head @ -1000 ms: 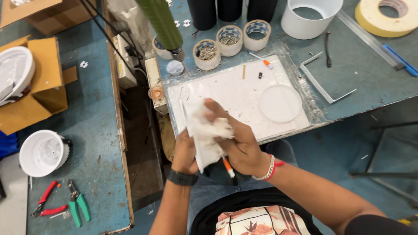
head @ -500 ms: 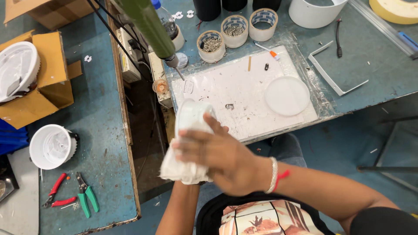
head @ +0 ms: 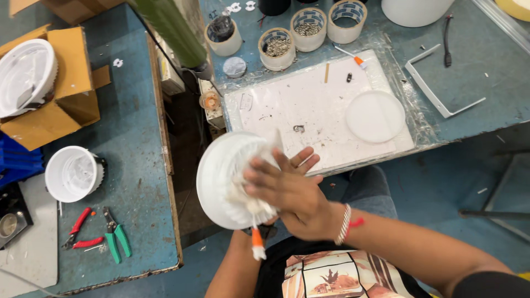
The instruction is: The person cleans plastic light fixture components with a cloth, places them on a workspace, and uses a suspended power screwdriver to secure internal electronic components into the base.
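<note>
In the head view, a round white plastic lamp housing, ribbed and fluted along its rim, is being held just in front of the near edge of the white work mat. The right hand is being laid flat over the housing's right side, fingers spread and nearly straight, with a crumpled white cloth being pressed beneath the palm. The left hand is being hidden behind the housing, so its grip cannot be told; only the forearm is being seen below. A thin orange-and-white tool is hanging below the housing.

On the mat, which is smooth, rectangular and speckled with dirt, a flat frosted disc is lying at the right end. Beyond the mat's far edge, small round tubs of screws are standing. Well left of the mat, on a worn blue bench, a white cup-shaped housing and red and green pliers are lying, with a cardboard box further back.
</note>
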